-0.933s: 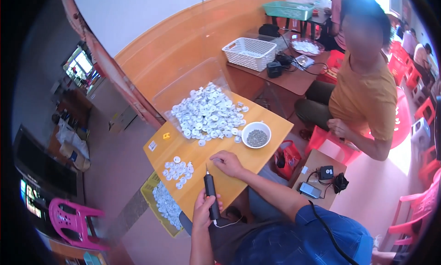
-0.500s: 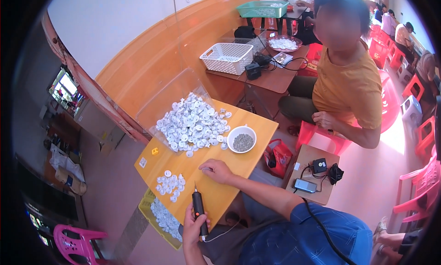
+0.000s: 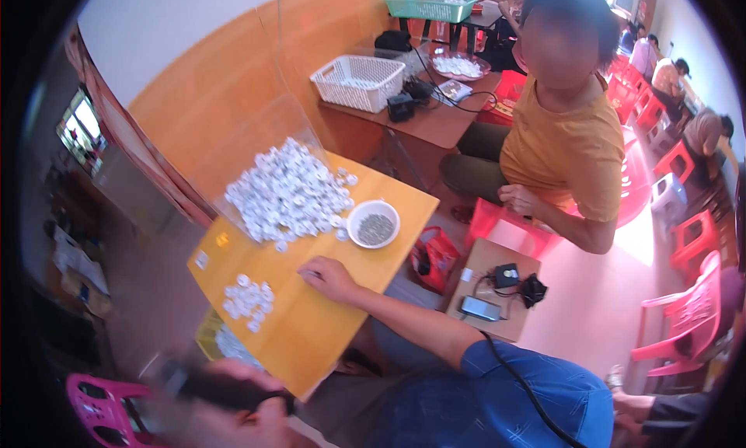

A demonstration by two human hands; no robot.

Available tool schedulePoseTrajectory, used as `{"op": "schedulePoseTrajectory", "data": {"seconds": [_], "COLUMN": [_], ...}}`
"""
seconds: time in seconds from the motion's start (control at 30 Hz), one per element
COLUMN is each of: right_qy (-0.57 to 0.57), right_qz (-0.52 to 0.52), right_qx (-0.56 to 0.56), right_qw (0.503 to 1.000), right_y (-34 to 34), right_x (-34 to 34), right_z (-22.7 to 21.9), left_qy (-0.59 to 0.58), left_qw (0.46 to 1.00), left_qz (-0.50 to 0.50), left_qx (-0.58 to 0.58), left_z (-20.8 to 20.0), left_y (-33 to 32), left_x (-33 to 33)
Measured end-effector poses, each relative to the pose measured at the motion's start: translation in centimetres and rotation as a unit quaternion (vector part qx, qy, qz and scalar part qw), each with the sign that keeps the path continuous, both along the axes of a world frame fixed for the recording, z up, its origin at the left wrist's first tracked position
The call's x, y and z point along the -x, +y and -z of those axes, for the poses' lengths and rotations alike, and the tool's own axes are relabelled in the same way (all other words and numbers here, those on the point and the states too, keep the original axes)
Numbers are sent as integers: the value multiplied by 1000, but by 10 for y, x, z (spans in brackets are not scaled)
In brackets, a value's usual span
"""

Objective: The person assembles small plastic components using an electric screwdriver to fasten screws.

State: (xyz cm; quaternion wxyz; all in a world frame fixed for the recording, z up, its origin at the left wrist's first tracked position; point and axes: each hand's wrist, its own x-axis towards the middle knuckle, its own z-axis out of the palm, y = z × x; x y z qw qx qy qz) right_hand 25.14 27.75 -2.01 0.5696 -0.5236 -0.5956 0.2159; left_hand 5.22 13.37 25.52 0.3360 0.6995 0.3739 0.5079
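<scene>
A black electric screwdriver point(image 3: 221, 387) lies in the grip of my left hand point(image 3: 260, 413), off the table's near left edge; both are smeared by motion. My right hand point(image 3: 332, 278) rests on the yellow wooden table point(image 3: 311, 331), its fingers curled together around something small that I cannot make out. Left of it sits a small group of white round plastic parts point(image 3: 249, 302). Farther back, a large heap of similar white parts point(image 3: 287, 188) lies in a clear tray. Beside the heap stands a white bowl point(image 3: 394, 215) holding small grey metal pieces point(image 3: 375, 229).
A yellow basket point(image 3: 208, 339) of white parts is below the table's left edge. To the right, a small stand point(image 3: 497, 265) bears a power unit point(image 3: 479, 308) and cables. A person in an orange shirt point(image 3: 559, 153) sits beyond. A pink chair point(image 3: 101, 405) is at lower left.
My left hand has swung the screwdriver down and left, away from the table, turning it from upright to sideways. My right hand stays in nearly the same spot on the table. The view has shifted.
</scene>
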Motion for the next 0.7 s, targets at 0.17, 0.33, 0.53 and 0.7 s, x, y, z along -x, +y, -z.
{"op": "schedulePoseTrajectory", "data": {"seconds": [0.17,0.33,0.53,0.7], "right_qy": [-26,4,14,-31], "right_qz": [12,-3,5,-10], "right_qx": [-34,8,-7,16], "right_qw": [999,1000,1000,999], "right_y": [10,11,19,41], "right_x": [0,3,-3,-3], "right_z": [5,-7,-5,-30], "left_qy": [-40,222,49,277], "left_qw": [959,874,994,933], "left_qz": [66,249,-23,-11], "left_qx": [-274,-353,-97,230], "left_z": [-44,-24,3,21], "left_y": [3,23,-3,45], "left_x": [-23,15,-33,-2]}}
